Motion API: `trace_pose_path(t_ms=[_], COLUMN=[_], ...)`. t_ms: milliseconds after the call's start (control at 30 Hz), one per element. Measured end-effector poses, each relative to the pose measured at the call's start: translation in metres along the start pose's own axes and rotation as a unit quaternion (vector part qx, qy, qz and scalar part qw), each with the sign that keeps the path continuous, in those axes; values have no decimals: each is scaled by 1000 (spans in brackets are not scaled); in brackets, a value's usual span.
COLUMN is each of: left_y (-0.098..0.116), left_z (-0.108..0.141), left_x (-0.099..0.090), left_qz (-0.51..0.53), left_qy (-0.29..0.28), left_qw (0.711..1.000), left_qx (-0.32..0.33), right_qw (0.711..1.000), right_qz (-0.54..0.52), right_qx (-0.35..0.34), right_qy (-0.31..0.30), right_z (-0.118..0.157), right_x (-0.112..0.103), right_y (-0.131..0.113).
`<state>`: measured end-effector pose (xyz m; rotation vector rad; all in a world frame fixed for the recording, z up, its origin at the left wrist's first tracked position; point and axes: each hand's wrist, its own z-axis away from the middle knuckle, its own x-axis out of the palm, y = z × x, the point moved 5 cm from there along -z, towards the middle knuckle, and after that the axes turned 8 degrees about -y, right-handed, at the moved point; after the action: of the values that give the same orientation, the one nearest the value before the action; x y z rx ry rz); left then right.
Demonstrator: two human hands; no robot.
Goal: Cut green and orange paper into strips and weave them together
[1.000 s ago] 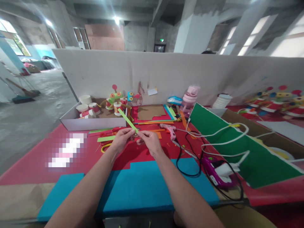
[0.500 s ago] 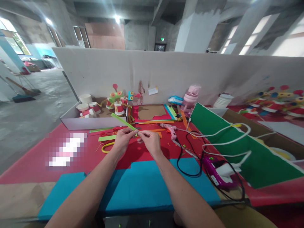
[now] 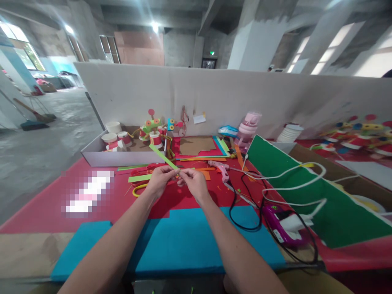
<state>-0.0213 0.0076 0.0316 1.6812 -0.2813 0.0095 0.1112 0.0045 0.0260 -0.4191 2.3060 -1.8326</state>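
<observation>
My left hand [image 3: 159,180] and my right hand [image 3: 193,183] meet above the red table cover [image 3: 45,204], fingertips pinched together on the near end of a light green paper strip [image 3: 161,155]. The strip slants up and away to the left from my fingers. Under my hands lie another green strip [image 3: 138,178], an orange strip [image 3: 204,174] and a yellow loop [image 3: 136,189].
A white tray [image 3: 119,157] with paper cups and a cup figure stands behind. A pink glue gun [image 3: 221,167], black and white cables [image 3: 275,183], a purple glue gun [image 3: 280,224], a green board [image 3: 306,192] and a pink bottle [image 3: 248,126] lie to the right. Blue foam [image 3: 171,245] lies near me.
Both hands stay pinched on the green strip; its far end dipped toward the left, then rose slightly. The view has shifted a little.
</observation>
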Motion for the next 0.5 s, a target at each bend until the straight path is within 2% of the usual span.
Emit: trace_pose_path(t_ms=[300,500], left_y=[-1,0], left_z=[0,3], left_x=[0,4], left_qz=[16,67], left_qy=[27,22], left_qw=[999,997], left_qx=[-6,-37], right_qw=[998,987], right_qz=[57,152], right_qx=[-10,-33], right_qy=[18,48], right_z=[1,5], right_x=[0,-1], right_y=[-2,-11])
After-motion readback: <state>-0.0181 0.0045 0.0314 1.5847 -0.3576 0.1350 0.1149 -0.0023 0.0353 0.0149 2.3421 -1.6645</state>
